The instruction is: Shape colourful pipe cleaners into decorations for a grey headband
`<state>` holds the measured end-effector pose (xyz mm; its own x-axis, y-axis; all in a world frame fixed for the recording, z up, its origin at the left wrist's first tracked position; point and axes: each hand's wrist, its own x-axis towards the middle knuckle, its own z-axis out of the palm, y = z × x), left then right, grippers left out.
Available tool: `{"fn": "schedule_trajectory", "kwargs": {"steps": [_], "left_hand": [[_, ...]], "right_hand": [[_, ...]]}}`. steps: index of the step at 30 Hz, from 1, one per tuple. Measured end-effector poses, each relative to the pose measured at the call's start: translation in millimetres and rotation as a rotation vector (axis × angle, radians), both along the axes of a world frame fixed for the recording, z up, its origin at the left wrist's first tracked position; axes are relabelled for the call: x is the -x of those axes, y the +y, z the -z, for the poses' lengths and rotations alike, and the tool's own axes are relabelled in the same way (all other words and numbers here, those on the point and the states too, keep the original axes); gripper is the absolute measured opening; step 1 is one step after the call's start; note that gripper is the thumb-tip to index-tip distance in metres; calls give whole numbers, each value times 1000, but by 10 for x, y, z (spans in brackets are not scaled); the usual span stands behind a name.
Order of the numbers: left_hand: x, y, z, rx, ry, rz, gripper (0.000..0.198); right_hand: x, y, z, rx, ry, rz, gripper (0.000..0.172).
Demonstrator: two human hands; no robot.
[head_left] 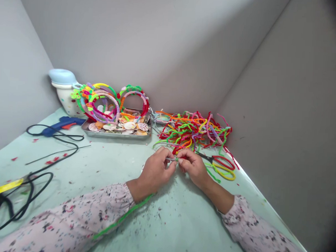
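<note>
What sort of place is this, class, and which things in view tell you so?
Probably a craft workspace, at a table in a walled corner. The clues are a loose heap of colourful fuzzy strands, scissors close by, and colourful hoops over a tray of shells.

I'm making out no readable text, label, brand, number or sign from where I'm standing. The white cup [69, 99] is showing only coloured spots, and neither the yellow strip [4, 190] nor the scissors [212, 159] is giving me any legible lettering.
</note>
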<state>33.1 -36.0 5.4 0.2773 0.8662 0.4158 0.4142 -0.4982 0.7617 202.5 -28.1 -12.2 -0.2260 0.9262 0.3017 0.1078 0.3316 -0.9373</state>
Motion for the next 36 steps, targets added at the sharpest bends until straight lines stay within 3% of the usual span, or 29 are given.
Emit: {"fn": "schedule_trajectory", "kwargs": {"steps": [36], "left_hand": [[36, -4, -18, -122, 61, -9, 5]], "right_hand": [[20, -26, -21, 42, 45, -40, 10]]}}
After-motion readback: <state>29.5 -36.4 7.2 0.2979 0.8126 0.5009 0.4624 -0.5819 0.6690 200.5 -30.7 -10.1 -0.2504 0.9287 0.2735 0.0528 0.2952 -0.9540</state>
